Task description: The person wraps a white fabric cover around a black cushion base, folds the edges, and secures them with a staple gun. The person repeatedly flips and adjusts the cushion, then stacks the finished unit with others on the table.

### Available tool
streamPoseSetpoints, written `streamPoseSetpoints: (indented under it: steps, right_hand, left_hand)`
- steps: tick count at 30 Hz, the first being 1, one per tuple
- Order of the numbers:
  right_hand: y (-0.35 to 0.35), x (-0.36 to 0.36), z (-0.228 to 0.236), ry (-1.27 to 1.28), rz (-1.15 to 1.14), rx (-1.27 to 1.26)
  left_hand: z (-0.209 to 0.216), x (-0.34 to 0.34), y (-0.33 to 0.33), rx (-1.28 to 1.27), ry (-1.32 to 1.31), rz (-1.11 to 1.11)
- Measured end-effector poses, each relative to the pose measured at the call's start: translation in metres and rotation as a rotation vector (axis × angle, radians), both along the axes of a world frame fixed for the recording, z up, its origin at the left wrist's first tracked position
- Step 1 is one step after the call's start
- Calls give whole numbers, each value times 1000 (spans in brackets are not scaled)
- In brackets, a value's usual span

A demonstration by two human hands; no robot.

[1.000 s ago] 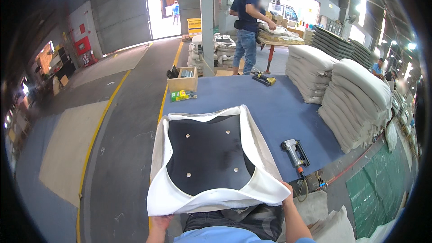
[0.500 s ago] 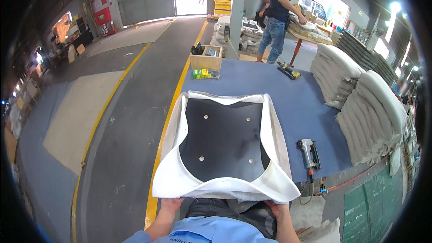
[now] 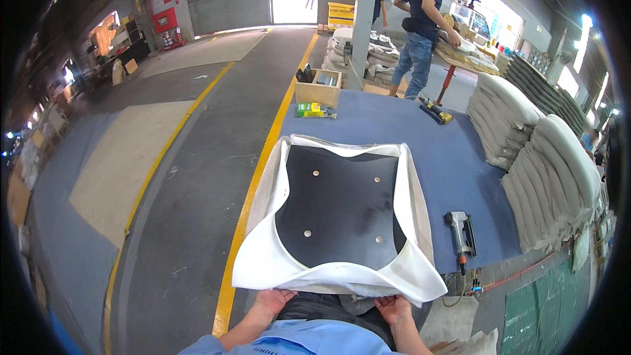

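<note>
A black seat board (image 3: 335, 207) with several round holes lies face up on the blue-grey table. White foam padding (image 3: 269, 260) with a pale fabric layer beneath surrounds it, its edges curling up over the board. My left hand (image 3: 271, 300) grips the near edge of this padded cover from below, left of the middle. Toward the near right corner, my right hand (image 3: 394, 307) has its palm turned up and its fingers curled on the same edge. Some fingertips are hidden under the cover. Right of the board lies a silver staple gun (image 3: 459, 233) with a hose.
On the table (image 3: 453, 184) stand a wooden box (image 3: 322, 96) of staple strips and a green-yellow packet (image 3: 311, 110). A second staple gun (image 3: 435, 112) lies at the far edge. Stacked pale cushions (image 3: 549, 184) flank the right side. A co-worker (image 3: 422, 23) stands at another table.
Both my hands have slid inward along the near edge of the cover, closer together. The whole view has shifted slightly. The co-worker's arms have moved over the cushions.
</note>
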State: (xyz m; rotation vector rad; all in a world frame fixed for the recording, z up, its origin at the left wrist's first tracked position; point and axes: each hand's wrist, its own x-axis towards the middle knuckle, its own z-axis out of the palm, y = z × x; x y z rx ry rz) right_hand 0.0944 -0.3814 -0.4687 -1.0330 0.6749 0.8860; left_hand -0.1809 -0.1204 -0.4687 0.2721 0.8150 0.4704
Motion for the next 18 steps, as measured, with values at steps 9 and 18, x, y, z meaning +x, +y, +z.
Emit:
streamPoseSetpoints:
  steps: [9,18]
  right_hand:
    - [5,-42,24,162,272,58]
    - [71,-59,67,143,671,310]
  left_hand:
    - [-3,-4,-1,-49,-5,30]
    - [-18,15,-12,-51,-92,-75]
